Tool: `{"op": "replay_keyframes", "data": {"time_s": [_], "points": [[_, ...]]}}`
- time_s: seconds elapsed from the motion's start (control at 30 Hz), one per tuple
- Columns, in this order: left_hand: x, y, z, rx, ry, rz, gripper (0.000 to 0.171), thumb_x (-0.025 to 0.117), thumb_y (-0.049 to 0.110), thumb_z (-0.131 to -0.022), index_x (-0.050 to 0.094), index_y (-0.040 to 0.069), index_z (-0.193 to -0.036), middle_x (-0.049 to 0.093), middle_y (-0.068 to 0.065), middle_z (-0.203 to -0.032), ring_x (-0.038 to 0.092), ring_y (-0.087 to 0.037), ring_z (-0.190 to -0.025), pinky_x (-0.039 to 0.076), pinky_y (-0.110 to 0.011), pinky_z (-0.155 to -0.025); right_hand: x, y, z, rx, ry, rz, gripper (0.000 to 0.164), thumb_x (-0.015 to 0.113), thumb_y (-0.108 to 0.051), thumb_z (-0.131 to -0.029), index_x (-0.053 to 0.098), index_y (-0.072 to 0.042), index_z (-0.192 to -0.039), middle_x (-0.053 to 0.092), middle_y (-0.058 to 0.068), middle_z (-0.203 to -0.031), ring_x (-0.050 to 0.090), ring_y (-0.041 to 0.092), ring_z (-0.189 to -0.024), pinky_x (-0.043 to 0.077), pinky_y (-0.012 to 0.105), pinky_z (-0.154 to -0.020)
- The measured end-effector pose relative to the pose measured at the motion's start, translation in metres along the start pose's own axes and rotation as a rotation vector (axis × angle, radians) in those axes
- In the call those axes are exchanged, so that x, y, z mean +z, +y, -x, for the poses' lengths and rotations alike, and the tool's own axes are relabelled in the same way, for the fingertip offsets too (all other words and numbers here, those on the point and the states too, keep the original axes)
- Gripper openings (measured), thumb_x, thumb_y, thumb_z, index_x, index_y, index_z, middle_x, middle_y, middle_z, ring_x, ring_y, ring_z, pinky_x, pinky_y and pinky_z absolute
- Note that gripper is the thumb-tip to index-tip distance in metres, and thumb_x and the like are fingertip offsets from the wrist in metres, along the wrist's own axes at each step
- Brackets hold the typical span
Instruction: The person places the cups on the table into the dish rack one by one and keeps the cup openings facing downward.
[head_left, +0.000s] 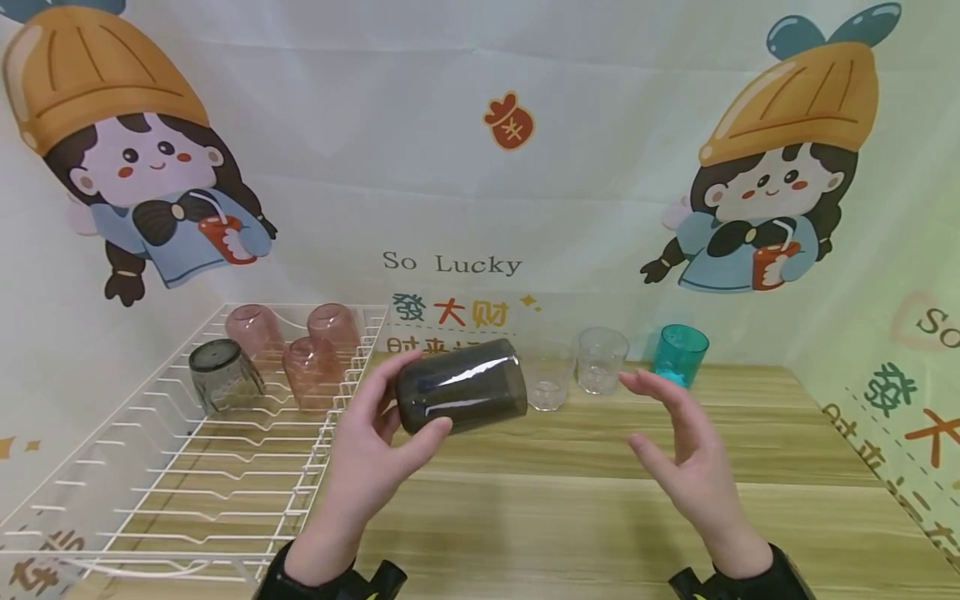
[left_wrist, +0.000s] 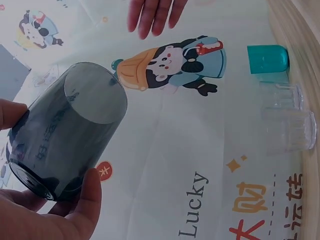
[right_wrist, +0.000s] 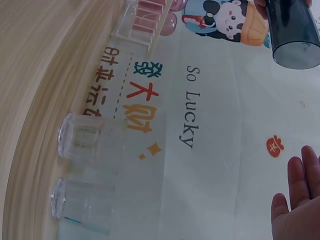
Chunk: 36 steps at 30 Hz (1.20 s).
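Observation:
My left hand (head_left: pixel 375 442) grips a dark grey see-through glass (head_left: pixel 463 387) round its base end. The glass lies tilted on its side in the air, its open rim pointing right, toward my other hand. In the left wrist view the thumb and fingers wrap the lower part of the glass (left_wrist: pixel 70 130). My right hand (head_left: pixel 693 467) is held up over the table's right half, fingers spread and holding nothing. Behind the hands two clear glasses (head_left: pixel 601 360) and a teal glass (head_left: pixel 681 356) stand upright in a row.
At left stands a white wire dish rack (head_left: pixel 217 492). Upside down at its far end are a grey glass (head_left: pixel 223 375) and three pink glasses (head_left: pixel 311 371). The wooden table (head_left: pixel 600 533) runs back to a printed cloth backdrop (head_left: pixel 450 192).

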<state>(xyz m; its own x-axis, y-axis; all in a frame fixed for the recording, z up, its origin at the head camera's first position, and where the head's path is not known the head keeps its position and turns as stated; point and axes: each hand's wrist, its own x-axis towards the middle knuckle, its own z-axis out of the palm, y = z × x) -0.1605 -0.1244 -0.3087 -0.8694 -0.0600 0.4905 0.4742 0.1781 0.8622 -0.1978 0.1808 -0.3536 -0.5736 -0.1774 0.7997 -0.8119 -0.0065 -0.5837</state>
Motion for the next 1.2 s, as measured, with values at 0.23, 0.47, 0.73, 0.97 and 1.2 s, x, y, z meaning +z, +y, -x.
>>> {"op": "replay_keyframes", "data": {"time_s": [0.23,0.47,0.73,0.97,1.2], "points": [[-0.013,0.009,0.0,0.022,0.006,-0.058,0.069,0.077,-0.003,-0.071,0.05,0.011,-0.133,0.054,-0.003,-0.125,0.054,-0.015,-0.106,0.049,-0.014,-0.088,-0.01,-0.001,0.0,0.011,-0.003,0.034,0.059,0.055,0.023,-0.076,0.04,0.014,-0.132,0.056,0.012,-0.132,0.045,0.019,-0.127,0.026,0.021,-0.111],[-0.024,0.015,-0.001,0.081,0.009,-0.087,0.07,0.077,-0.004,-0.07,0.051,0.014,-0.132,0.054,0.0,-0.123,0.054,-0.015,-0.104,0.049,-0.014,-0.088,-0.018,-0.003,0.002,0.108,-0.002,0.139,0.062,0.057,0.023,-0.075,0.043,0.008,-0.134,0.056,0.007,-0.132,0.044,0.016,-0.127,0.025,0.02,-0.111],[-0.037,0.022,-0.001,0.13,0.045,-0.179,0.071,0.078,-0.006,-0.068,0.052,0.012,-0.131,0.055,0.003,-0.117,0.055,-0.011,-0.1,0.049,-0.011,-0.084,-0.025,-0.001,0.001,0.086,-0.019,0.159,0.063,0.058,0.023,-0.075,0.043,0.008,-0.134,0.056,0.008,-0.133,0.045,0.016,-0.127,0.025,0.02,-0.112],[-0.053,0.026,-0.005,0.174,0.072,-0.292,0.073,0.08,-0.006,-0.066,0.053,0.012,-0.131,0.057,0.001,-0.115,0.055,-0.01,-0.097,0.049,-0.009,-0.082,-0.031,0.001,0.004,0.133,-0.03,0.211,0.065,0.059,0.023,-0.074,0.044,0.005,-0.135,0.057,0.004,-0.133,0.045,0.013,-0.126,0.026,0.019,-0.111],[-0.069,0.024,-0.009,0.187,0.076,-0.431,0.073,0.081,0.0,-0.067,0.053,0.016,-0.133,0.057,-0.004,-0.116,0.053,-0.004,-0.094,0.045,-0.003,-0.079,-0.039,0.004,0.007,0.182,-0.044,0.287,0.068,0.061,0.022,-0.075,0.043,0.002,-0.137,0.055,0.0,-0.134,0.044,0.01,-0.127,0.026,0.018,-0.11]]}}
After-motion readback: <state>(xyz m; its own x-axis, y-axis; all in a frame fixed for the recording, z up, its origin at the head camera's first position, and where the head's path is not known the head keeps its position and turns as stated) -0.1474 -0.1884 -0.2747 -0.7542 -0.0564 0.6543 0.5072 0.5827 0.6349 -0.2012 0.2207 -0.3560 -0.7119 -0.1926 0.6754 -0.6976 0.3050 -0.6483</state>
